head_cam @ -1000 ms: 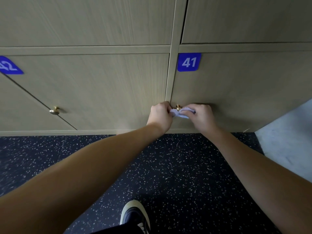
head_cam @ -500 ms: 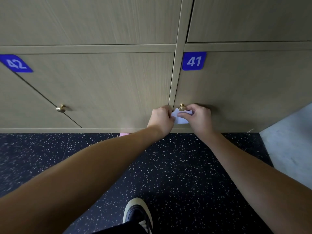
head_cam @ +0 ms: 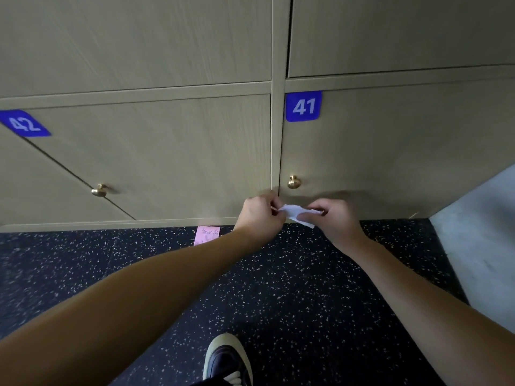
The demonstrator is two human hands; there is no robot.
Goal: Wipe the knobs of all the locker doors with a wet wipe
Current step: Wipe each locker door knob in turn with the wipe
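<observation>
Closest to you was your shoe (head_cam: 227,359), dark with a pale toe, standing on the dark floor (head_cam: 306,288) with its little light specks. Both of your bare arms reached out over that floor toward the lockers.

A bit farther out, your two hands were close together, low down by the bottom of the lockers. Your left hand (head_cam: 257,214) had its fingers curled and pinched one end of the wet wipe (head_cam: 295,214). Your right hand (head_cam: 335,218) pinched the other end. The white wipe was crumpled and stretched between them, up in the air, touching no knob.

Just behind your left arm, a small pink note (head_cam: 207,234) with writing lay on the floor, right by the foot of the lockers.

Then came the locker doors, all pale wood. The gold knob of locker 41 (head_cam: 294,182) was just above your hands and a little apart from the wipe. Higher up on that door was the blue 41 sign (head_cam: 303,106). Well off to the left was the gold knob of locker 42 (head_cam: 99,190), and its blue 42 sign (head_cam: 23,124) sat up near the left edge.

A pale grey wall (head_cam: 479,232) stood at the right side
</observation>
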